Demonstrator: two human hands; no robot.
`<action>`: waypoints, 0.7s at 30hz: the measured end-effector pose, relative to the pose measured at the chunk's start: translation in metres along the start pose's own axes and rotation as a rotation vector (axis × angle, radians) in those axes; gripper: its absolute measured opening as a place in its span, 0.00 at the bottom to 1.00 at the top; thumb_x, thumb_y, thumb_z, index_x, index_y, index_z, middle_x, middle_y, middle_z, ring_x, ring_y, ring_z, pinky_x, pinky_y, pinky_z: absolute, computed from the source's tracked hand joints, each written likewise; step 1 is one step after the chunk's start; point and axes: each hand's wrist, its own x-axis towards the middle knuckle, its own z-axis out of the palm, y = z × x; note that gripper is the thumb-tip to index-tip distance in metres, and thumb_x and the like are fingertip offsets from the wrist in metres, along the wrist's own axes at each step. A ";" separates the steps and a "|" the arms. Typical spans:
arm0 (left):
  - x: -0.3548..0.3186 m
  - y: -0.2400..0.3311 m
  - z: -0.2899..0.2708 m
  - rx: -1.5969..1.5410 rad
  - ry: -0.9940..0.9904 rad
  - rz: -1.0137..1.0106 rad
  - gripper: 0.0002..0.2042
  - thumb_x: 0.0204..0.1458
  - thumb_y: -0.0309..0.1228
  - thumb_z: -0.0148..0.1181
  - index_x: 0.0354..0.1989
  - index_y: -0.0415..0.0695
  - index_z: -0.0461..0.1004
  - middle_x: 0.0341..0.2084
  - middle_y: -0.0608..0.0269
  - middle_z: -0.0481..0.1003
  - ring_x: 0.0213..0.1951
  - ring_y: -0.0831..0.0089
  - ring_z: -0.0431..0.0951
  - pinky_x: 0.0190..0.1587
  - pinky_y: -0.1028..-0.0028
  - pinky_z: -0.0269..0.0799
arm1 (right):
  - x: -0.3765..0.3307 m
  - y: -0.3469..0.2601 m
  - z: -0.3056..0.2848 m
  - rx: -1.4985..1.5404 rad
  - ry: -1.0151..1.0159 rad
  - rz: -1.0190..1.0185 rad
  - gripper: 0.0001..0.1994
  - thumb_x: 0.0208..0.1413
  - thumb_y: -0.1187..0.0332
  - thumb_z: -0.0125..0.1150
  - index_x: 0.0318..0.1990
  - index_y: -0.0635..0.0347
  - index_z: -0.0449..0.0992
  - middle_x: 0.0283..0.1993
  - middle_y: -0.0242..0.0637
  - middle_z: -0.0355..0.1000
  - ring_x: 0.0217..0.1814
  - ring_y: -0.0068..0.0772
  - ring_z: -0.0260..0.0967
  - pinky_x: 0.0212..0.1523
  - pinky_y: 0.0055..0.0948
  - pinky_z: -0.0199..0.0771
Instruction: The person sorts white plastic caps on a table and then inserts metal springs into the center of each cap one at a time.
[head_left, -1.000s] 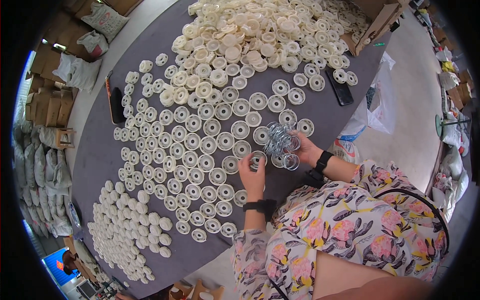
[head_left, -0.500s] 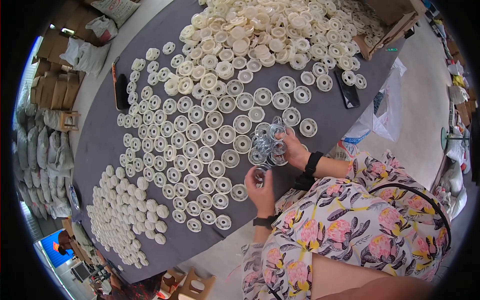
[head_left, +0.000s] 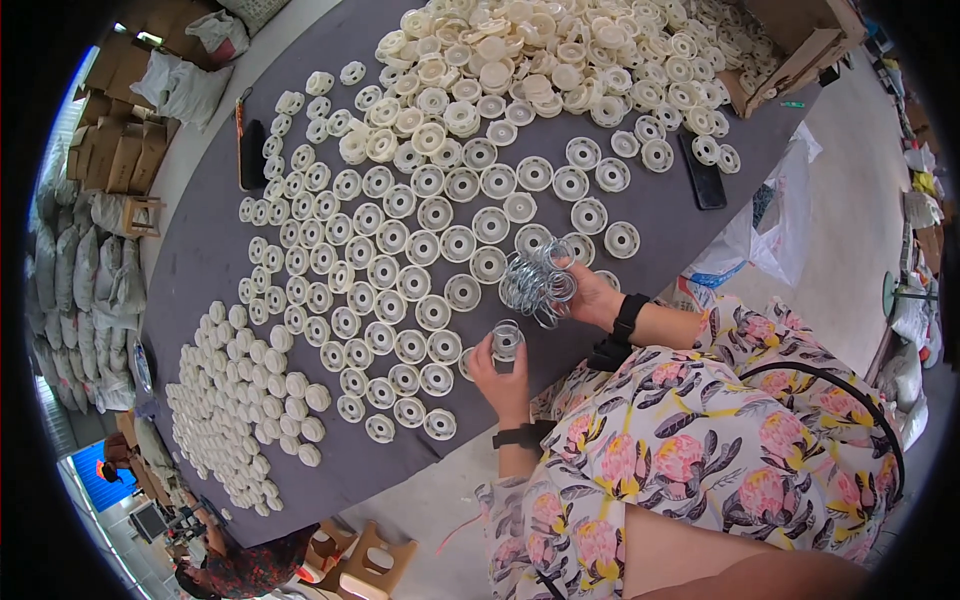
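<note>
My right hand [head_left: 590, 296] grips a bunch of shiny metal rings [head_left: 537, 283] just above the grey table [head_left: 200, 270]. My left hand [head_left: 503, 374] pinches a single metal ring [head_left: 507, 338] over a white round plastic cap near the table's front edge. Rows of open white caps [head_left: 400, 270] lie face up in front of both hands. A loose heap of the same caps [head_left: 530, 50] fills the far end of the table. Stacked closed caps [head_left: 240, 400] sit at the left end.
Two dark phones lie on the table, one at the far left [head_left: 251, 155] and one at the right [head_left: 704, 184]. A cardboard box [head_left: 800, 40] stands at the far right corner. Plastic bags [head_left: 770, 230] lie on the floor to the right; sacks and boxes [head_left: 90, 200] line the left.
My left hand has drawn back from the bunch toward me with one ring and now holds it over a cap near the front edge. The right hand keeps the bunch.
</note>
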 end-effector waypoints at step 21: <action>-0.024 -0.054 -0.060 -0.272 0.118 -0.203 0.09 0.44 0.27 0.63 0.25 0.40 0.67 0.43 0.55 0.70 0.43 0.68 0.70 0.46 0.72 0.63 | -0.013 0.054 0.015 -0.076 0.023 -0.024 0.15 0.47 0.59 0.58 0.42 0.50 0.67 0.35 0.29 0.71 0.31 0.26 0.69 0.24 0.26 0.68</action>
